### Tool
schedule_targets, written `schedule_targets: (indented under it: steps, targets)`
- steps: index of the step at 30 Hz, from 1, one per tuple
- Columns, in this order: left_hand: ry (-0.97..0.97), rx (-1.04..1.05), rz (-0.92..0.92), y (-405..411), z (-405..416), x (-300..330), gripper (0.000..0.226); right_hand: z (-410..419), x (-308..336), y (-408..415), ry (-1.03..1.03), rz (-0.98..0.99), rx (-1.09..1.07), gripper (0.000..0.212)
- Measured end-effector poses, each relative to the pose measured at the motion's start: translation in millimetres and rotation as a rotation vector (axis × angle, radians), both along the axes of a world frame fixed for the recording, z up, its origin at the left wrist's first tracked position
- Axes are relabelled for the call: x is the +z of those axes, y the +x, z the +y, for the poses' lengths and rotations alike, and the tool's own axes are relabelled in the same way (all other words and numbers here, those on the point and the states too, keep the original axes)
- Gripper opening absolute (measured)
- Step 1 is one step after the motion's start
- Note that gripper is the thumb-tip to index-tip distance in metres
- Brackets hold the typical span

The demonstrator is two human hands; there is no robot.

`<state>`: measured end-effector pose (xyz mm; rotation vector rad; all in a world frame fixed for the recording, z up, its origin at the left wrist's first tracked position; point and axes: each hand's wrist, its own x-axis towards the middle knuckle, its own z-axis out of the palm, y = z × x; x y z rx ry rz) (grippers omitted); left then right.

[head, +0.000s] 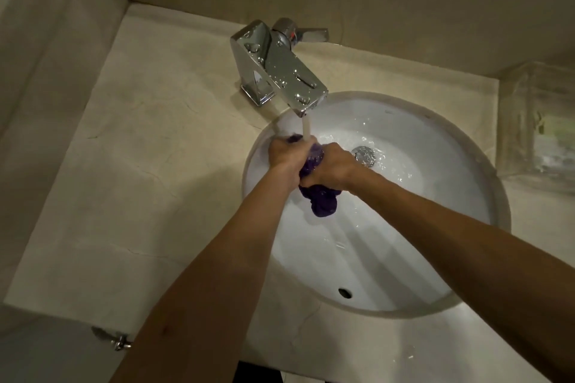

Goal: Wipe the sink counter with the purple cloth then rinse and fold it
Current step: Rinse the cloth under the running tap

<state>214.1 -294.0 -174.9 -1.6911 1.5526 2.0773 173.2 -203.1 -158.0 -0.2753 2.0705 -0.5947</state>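
wringing the purple cloth [317, 199] in my left hand [284, 156] and right hand [331, 168], both clamped tight, i could splash water beyond them.

Left hand [284, 154]: fist, knuckles up, fingers curled tight around a wad of purple cloth [320, 199] that bulged below them. Right hand [331, 169]: fist, clenched on the same cloth, pressed against the left-hand fingers. Both forearms bare, extended forward, converging at the wrists.
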Motion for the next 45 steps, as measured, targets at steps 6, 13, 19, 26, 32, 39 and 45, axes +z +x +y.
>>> schedule_targets:
  steps: [6, 13, 19, 26, 32, 39, 45]
  targets:
    - [0.115, -0.169, 0.105, 3.4, -9.7, 19.7, 0.023, 22.9, 20.3, -5.2, -0.245, -0.340, -0.180, 0.040]
    - [0.221, -0.342, 0.383, 15.8, -21.8, 23.2, 0.027, 34.2, 38.6, -21.9, -0.358, -0.798, -0.334, 0.029]
    - [0.055, -0.113, 0.176, 0.3, -3.5, 10.6, 0.015, 15.9, 16.4, -15.9, -0.117, -0.365, -0.165, 0.048]
    - [-0.069, 0.053, 0.011, -3.2, 1.2, 5.5, 0.016, -3.8, 5.2, -4.8, 0.017, 0.054, 0.061, 0.049]
    - [0.056, -0.045, 0.083, 5.2, -10.6, 24.0, 0.019, 14.5, 15.9, -1.8, -0.314, -0.241, -0.137, 0.051]
    - [0.277, -0.371, 0.325, 25.2, -28.2, 29.8, 0.013, 35.1, 29.4, -25.5, -0.210, -0.610, -0.263, 0.047]
    - [0.163, -0.231, 0.409, 17.9, -17.0, 13.5, 0.028, 29.4, 29.7, -21.4, -0.247, -0.638, -0.232, 0.033]
